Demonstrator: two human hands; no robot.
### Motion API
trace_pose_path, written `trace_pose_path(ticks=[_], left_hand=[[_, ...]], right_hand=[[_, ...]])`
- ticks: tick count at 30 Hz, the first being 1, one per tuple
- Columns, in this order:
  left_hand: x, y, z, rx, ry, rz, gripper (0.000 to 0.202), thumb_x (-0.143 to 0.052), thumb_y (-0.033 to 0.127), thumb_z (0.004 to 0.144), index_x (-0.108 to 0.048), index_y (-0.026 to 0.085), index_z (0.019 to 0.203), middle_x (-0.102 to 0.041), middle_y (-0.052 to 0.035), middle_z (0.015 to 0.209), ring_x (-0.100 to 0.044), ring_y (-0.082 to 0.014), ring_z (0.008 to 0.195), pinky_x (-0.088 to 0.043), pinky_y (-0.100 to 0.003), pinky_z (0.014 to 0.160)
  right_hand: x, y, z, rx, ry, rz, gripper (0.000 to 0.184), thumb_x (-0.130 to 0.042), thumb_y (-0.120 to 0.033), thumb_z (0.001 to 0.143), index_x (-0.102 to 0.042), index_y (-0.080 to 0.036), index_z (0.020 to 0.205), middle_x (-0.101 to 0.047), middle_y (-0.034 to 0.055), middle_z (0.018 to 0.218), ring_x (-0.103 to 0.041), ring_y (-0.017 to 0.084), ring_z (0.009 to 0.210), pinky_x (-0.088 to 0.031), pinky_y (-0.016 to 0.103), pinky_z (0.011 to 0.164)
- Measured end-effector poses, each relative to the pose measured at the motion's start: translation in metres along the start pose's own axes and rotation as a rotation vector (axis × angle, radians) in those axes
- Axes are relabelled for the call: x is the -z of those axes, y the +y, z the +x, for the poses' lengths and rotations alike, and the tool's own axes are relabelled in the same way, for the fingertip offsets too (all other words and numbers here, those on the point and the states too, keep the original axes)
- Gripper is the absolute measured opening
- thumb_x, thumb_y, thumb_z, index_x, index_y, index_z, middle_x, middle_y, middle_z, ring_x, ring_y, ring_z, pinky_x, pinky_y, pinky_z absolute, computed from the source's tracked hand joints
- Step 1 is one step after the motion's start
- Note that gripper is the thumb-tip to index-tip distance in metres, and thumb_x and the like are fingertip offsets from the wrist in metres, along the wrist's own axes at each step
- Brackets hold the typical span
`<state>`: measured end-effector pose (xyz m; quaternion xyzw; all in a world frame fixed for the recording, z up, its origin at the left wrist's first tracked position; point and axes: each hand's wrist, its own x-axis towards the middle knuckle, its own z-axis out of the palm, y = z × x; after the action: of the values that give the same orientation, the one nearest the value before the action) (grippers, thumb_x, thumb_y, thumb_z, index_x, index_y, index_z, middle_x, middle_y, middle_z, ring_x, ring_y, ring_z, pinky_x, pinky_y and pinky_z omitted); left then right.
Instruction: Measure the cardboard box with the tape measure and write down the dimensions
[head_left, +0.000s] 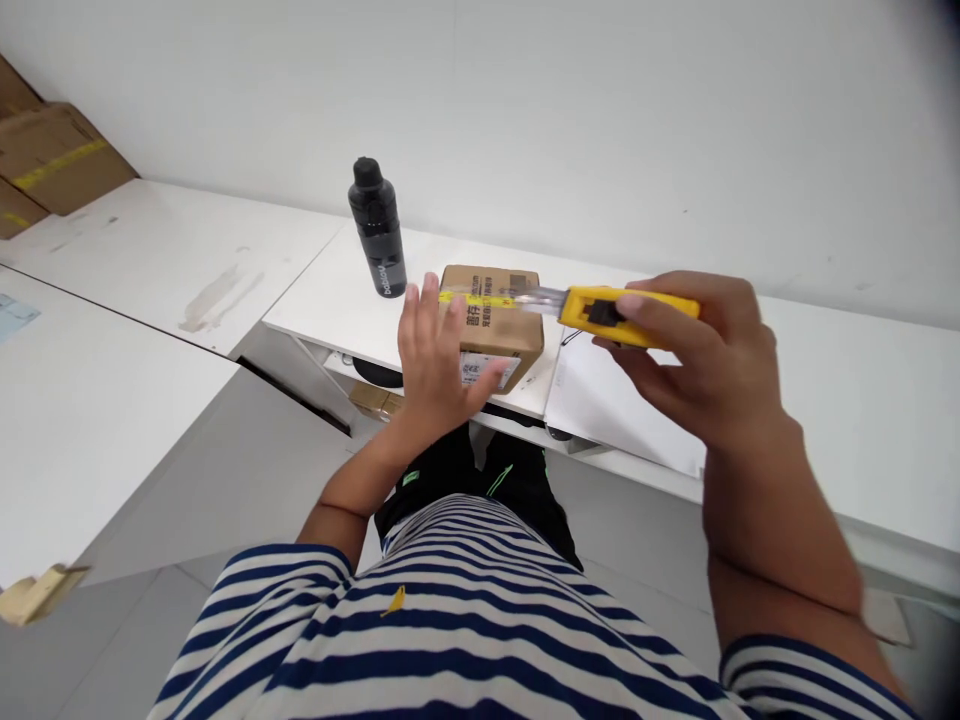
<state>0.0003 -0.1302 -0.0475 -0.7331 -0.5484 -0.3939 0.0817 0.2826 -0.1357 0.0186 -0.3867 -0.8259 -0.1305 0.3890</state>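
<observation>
In the head view, a small brown cardboard box is seen on the white surface, right in front of the striped shirt! The left hand is laid against its left side, fingers spread rather than clenched, the thumb stretched across the front, where a white printed label is partly covered. And the box cutter with a yellow body and black slider is firmly grasped by the fingers of the right hand, its metal blade pointed left above the box top, in line with the yellow tape; whether the tape is being touched cannot be told. Just behind and to the left, a dark bottle with a black cap is stood upright. To the right, a white sheet is laid flat below the cutter. Far left, brown cartons are stacked by the wall.
</observation>
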Motion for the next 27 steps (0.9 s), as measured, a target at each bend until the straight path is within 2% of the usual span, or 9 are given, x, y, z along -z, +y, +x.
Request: trace_pose_path(ticks=[5, 8, 11, 15, 17, 19, 23, 25, 27], left_hand=[[-0.006, 0.007, -0.042, -0.218, 0.153, -0.282, 0.072, -0.051, 0.062, 0.101, -0.026, 0.033, 0.162, -0.062, -0.0162, 0.152, -0.058, -0.0335, 0.147, -0.045, -0.056, 0.122], [-0.020, 0.022, -0.051, -0.290, -0.073, -0.619, 0.066, -0.055, 0.057, 0.103, -0.033, 0.033, 0.160, -0.068, -0.0134, 0.144, -0.068, -0.0265, 0.133, -0.057, -0.045, 0.110], [-0.042, 0.044, -0.052, -0.121, -0.405, -0.923, 0.084, -0.062, 0.074, 0.093, -0.040, 0.024, 0.158, -0.060, -0.0195, 0.154, -0.066, -0.0295, 0.137, -0.061, -0.044, 0.107], [-0.076, 0.058, -0.063, 0.122, -0.546, -1.092, 0.068, -0.049, 0.075, 0.100, -0.061, 0.019, 0.135, -0.075, -0.0162, 0.131, -0.074, -0.0274, 0.120, -0.062, -0.046, 0.105], [-0.086, 0.056, -0.071, 0.227, -0.508, -1.009, 0.064, -0.050, 0.072, 0.101, -0.060, 0.019, 0.136, -0.075, -0.0156, 0.130, -0.075, -0.0262, 0.118, -0.062, -0.047, 0.105], [-0.092, 0.050, -0.073, 0.238, -0.514, -0.886, 0.062, -0.061, 0.066, 0.099, -0.055, 0.021, 0.141, -0.073, -0.0148, 0.137, -0.074, -0.0259, 0.120, -0.062, -0.046, 0.104], [-0.105, 0.039, -0.057, -0.044, -0.671, -0.718, 0.052, -0.071, 0.051, 0.096, -0.059, 0.023, 0.138, -0.073, -0.0107, 0.141, -0.071, -0.0266, 0.130, -0.046, -0.054, 0.125], [-0.115, 0.037, -0.047, -0.172, -0.705, -0.665, 0.048, -0.069, 0.047, 0.098, -0.059, 0.022, 0.136, -0.075, -0.0102, 0.139, -0.070, -0.0263, 0.132, -0.029, -0.058, 0.136], [-0.124, 0.036, -0.041, -0.249, -0.740, -0.632, 0.048, -0.068, 0.046, 0.098, -0.059, 0.020, 0.137, -0.074, -0.0114, 0.138, -0.070, -0.0271, 0.133, -0.029, -0.058, 0.136]], right_hand=[[-0.020, 0.010, -0.043, -0.273, 0.293, 0.148, 0.057, -0.074, -0.043, 0.093, -0.055, -0.050, 0.147, -0.063, 0.0084, 0.134, -0.068, 0.039, 0.123, -0.060, 0.061, 0.101], [-0.049, -0.002, -0.071, -0.570, 0.436, 0.313, 0.063, -0.073, -0.054, 0.091, -0.051, -0.042, 0.149, -0.058, 0.0110, 0.141, -0.066, 0.039, 0.128, -0.061, 0.062, 0.101], [-0.073, -0.036, -0.099, -0.710, 0.367, 0.418, 0.063, -0.064, -0.058, 0.096, -0.047, -0.039, 0.154, -0.060, 0.0138, 0.142, -0.068, 0.037, 0.124, -0.062, 0.059, 0.098], [-0.083, -0.046, -0.116, -0.498, 0.092, 0.462, 0.054, -0.041, -0.063, 0.104, -0.060, -0.038, 0.147, -0.064, 0.0137, 0.140, -0.069, 0.034, 0.124, -0.061, 0.059, 0.104], [-0.085, -0.014, -0.110, -0.455, 0.090, 0.312, 0.061, -0.033, -0.069, 0.104, -0.074, -0.032, 0.129, -0.061, 0.0152, 0.145, -0.068, 0.035, 0.124, -0.057, 0.062, 0.108], [-0.091, 0.038, -0.096, -0.554, 0.097, 0.095, 0.057, -0.039, -0.066, 0.103, -0.079, -0.028, 0.113, -0.066, 0.0163, 0.138, -0.069, 0.035, 0.117, -0.054, 0.063, 0.107], [-0.123, 0.139, -0.064, -0.889, -0.246, 0.040, 0.060, -0.057, -0.054, 0.095, -0.065, -0.016, 0.141, -0.076, 0.0169, 0.100, -0.069, 0.031, 0.092, -0.056, 0.052, 0.092], [-0.139, 0.163, -0.054, -0.971, -0.329, 0.068, 0.048, -0.061, -0.049, 0.093, -0.071, -0.015, 0.125, -0.075, 0.0171, 0.093, -0.068, 0.031, 0.094, -0.053, 0.052, 0.094], [-0.148, 0.170, -0.049, -0.980, -0.321, 0.098, 0.034, -0.061, -0.047, 0.093, -0.074, -0.018, 0.106, -0.075, 0.0170, 0.092, -0.067, 0.030, 0.097, -0.051, 0.051, 0.097]])
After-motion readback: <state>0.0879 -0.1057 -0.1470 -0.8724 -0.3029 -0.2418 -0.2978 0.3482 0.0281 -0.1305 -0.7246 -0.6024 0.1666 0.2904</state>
